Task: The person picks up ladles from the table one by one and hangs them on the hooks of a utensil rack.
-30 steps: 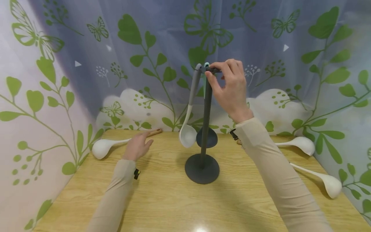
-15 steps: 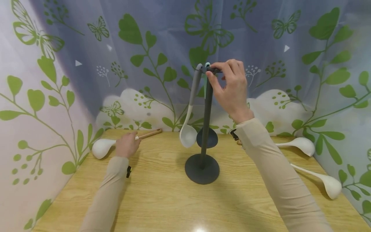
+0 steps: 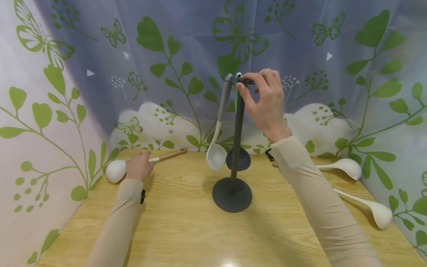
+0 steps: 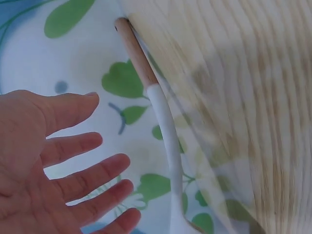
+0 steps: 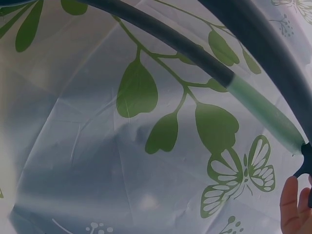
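Note:
On the left of the table lies a white ladle (image 3: pixel 115 171) with a wooden handle. My left hand (image 3: pixel 138 165) is over its white shaft in the head view. The left wrist view has that hand's fingers spread beside the shaft, not closed round it. At the centre stands a dark grey utensil stand (image 3: pixel 232 200); my right hand (image 3: pixel 267 100) pinches its top between thumb and fingers. From the stand hang a white ladle with a grey handle (image 3: pixel 217 156) and a dark ladle (image 3: pixel 244 159) with a mint handle end (image 5: pixel 265 112), partly hidden behind the pole.
Two more white ladles lie at the table's right, one farther back (image 3: pixel 348 168) and one nearer (image 3: pixel 381 215); my right arm covers part of them. A leaf-patterned curtain (image 3: pixel 186 22) borders the wooden table (image 3: pixel 186 233) at the back and both sides.
My left hand has moved left along the ladle, from its wooden handle to the white shaft near the bowl. My right hand stays at the stand's top.

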A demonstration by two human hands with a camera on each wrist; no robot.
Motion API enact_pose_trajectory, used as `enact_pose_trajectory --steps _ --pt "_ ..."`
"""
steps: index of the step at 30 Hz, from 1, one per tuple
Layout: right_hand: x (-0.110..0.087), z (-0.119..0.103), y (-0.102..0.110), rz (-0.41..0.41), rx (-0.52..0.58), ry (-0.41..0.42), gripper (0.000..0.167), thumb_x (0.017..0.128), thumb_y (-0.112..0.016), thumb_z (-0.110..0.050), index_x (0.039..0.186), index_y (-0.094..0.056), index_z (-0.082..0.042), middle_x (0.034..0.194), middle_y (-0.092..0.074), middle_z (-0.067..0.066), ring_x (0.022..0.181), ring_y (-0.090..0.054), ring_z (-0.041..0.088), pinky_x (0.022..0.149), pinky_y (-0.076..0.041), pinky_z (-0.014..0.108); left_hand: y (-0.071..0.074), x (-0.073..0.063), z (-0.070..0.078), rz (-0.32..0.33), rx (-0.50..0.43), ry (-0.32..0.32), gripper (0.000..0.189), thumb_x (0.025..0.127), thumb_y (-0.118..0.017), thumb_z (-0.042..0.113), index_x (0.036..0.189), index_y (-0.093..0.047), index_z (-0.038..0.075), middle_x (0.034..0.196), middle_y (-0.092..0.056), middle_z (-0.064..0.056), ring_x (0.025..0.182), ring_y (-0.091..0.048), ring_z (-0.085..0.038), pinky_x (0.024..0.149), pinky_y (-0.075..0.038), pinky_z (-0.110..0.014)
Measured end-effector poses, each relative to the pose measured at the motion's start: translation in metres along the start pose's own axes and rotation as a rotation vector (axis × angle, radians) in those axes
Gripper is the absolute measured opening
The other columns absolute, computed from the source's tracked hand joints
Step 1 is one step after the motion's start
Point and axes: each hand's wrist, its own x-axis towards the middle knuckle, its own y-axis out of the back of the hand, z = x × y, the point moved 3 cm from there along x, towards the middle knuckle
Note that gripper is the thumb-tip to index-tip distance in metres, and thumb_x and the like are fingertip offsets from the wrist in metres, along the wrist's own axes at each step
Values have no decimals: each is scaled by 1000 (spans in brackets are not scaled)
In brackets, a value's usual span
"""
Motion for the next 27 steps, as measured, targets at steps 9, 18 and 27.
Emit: enact_pose_trajectory --steps 9,18,27 --pt "0 1 0 3 -17 28 26 94 -68 -26 110 -73 -6 89 -53 15 88 -45 31 72 -38 34 0 2 -18 -18 -37 37 53 98 -58 24 143 -44 -1 130 -55 -32 115 -51 -53 100 -33 -69" --pt "0 0 0 -6 -24 23 26 94 -68 -25 111 -73 -6 89 -54 14 88 -46 31 72 -38 35 -4 3 -34 -15 -1 37 53 97 -56 21 144 -43 -1 137 -46 -35 127 -38 -57 109 -19 -70" --pt "0 -1 2 -7 -22 13 27 94 -67 -26 111 -73 -6 90 -54 15 90 -46 31 71 -39 34 -10 2 -45 -89 9 58 57 98 -56 26 145 -40 -3 145 -38 -34 136 -26 -55 112 -7 -71"
